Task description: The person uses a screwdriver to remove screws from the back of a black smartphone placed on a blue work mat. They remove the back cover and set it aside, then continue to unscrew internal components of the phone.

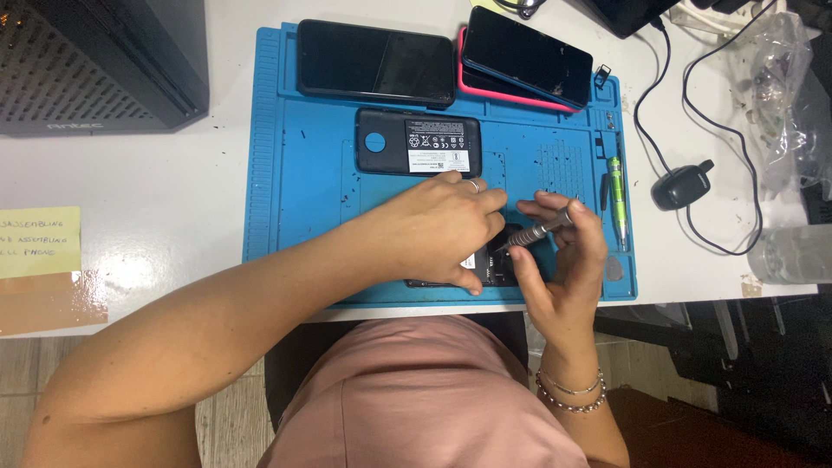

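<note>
Step in hand, judged: screw work on opened phone [485, 264], lying at near edge of blue mat [295, 173] on desk [156, 191]. Left hand [446, 225] presses flat on phone, steadying. Right hand [563, 260] grips small screwdriver [536, 232], tip at phone interior. Next move calls for vertical tip seating, light torque, phone kept immobile.

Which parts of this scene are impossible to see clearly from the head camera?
- Opened phone, head view: mostly hidden under the left hand.
- Screwdriver tip, head view: too small to tell which screw it meets; right hand covers the spot.
- Pink-cased phone, head view: largely covered by the dark phone stacked on it.
- Black computer case: cut off by the top-left edge.
</note>
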